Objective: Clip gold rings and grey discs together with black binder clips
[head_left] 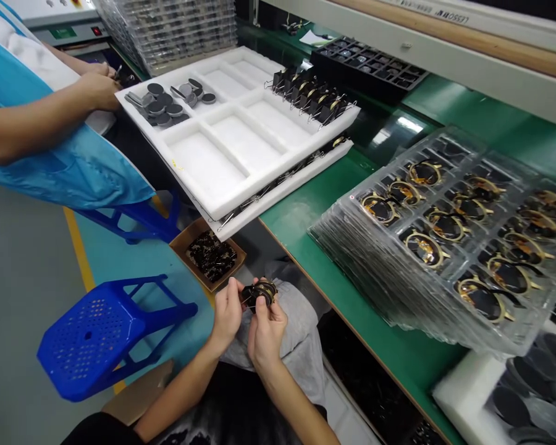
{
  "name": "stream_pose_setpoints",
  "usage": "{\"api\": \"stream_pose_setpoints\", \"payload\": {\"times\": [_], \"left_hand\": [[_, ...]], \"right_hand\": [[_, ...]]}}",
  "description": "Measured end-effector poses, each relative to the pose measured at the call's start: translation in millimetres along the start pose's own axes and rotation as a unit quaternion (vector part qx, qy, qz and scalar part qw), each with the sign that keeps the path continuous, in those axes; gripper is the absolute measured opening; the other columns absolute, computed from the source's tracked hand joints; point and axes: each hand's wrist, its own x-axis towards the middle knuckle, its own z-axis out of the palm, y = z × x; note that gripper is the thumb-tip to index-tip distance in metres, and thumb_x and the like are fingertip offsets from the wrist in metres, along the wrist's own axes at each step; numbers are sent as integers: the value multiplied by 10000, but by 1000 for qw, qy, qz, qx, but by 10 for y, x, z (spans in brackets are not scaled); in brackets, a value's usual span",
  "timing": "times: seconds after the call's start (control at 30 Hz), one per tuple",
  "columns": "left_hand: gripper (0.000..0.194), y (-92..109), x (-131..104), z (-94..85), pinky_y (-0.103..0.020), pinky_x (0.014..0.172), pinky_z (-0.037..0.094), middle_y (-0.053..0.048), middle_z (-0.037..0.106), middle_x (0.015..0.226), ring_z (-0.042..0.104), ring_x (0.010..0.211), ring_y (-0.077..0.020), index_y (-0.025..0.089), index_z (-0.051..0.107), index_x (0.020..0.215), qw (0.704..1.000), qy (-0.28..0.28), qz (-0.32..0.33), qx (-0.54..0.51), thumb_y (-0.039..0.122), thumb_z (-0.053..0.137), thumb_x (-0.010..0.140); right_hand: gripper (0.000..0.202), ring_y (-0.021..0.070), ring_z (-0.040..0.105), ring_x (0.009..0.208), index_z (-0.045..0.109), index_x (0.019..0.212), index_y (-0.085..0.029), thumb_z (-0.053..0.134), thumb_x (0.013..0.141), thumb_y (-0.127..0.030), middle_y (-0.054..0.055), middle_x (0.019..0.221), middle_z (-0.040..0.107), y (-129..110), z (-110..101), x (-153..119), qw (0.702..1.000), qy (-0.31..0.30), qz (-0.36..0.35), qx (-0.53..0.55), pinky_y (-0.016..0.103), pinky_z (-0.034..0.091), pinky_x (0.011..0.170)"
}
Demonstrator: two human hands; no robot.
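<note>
Above the lap, my left hand (228, 315) and my right hand (267, 327) are close together. Between their fingertips is a small round assembly (261, 293), dark with gold-coloured rims and thin wire loops at its left side. It looks like a lens piece with a black binder clip; the fine parts are too small to tell. My left fingers pinch its clip side, while my right thumb and fingers grip the round part. Just beyond the hands, a cardboard box (206, 285) holds many dark clips. A white foam tray (199, 179) bears grey discs (164, 106) and a row of clipped pieces (308, 96).
Stacked clear trays (366, 272) with gold-rimmed pieces stand on the green table (301, 216). A blue stool (90, 337) is at left. Another person's arm (41, 123) reaches beside the foam tray. White foam (463, 389) with dark discs lies at lower right.
</note>
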Motion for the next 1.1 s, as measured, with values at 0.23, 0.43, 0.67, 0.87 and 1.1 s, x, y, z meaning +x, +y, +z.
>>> {"api": "stream_pose_setpoints", "payload": {"times": [0.23, 0.43, 0.67, 0.87, 1.1], "left_hand": [[548, -50, 62, -181, -278, 555, 377, -2, 518, 535, 499, 515, -142, 204, 558, 668, 983, 55, 124, 122, 531, 309, 1030], [550, -233, 419, -647, -277, 530, 366, -16, 523, 532, 516, 517, -158, 207, 529, 643, 976, 108, 80, 171, 548, 307, 1013], [522, -372, 1187, -919, -480, 948, 493, -211, 706, 1061, 635, 1119, -382, 161, 662, 905, 944, 82, 72, 312, 641, 461, 860], [807, -146, 777, -440, -504, 1063, 516, -130, 695, 1289, 615, 1252, -369, 216, 676, 1248, 949, -303, -81, -31, 847, 497, 778], [613, -185, 276, -144, -446, 1034, 561, -12, 754, 1163, 654, 1197, -342, 304, 713, 1140, 963, -194, -158, -97, 776, 628, 757]], "right_hand": [[313, 278, 578, 1271, 760, 1052, -171, 775, 850, -411, 134, 1372, 611, 74, 90, -52, 1000, 7, 9, 24, 451, 434, 1131], [329, 246, 588, 1263, 764, 1037, -230, 823, 805, -455, 73, 1235, 702, -42, 41, 122, 984, 21, 92, 151, 488, 397, 1172], [335, 211, 683, 1065, 778, 953, -191, 914, 711, -380, 56, 1073, 751, -224, -32, 222, 961, -65, 188, 193, 385, 500, 1038], [501, 172, 698, 802, 741, 868, -73, 986, 553, -376, 79, 833, 727, -87, -35, 264, 944, -102, 274, 153, 313, 524, 833], [670, 212, 692, 784, 721, 919, -133, 1008, 404, -450, 77, 878, 738, -44, -153, 307, 940, -87, 289, 159, 440, 500, 884]]}}
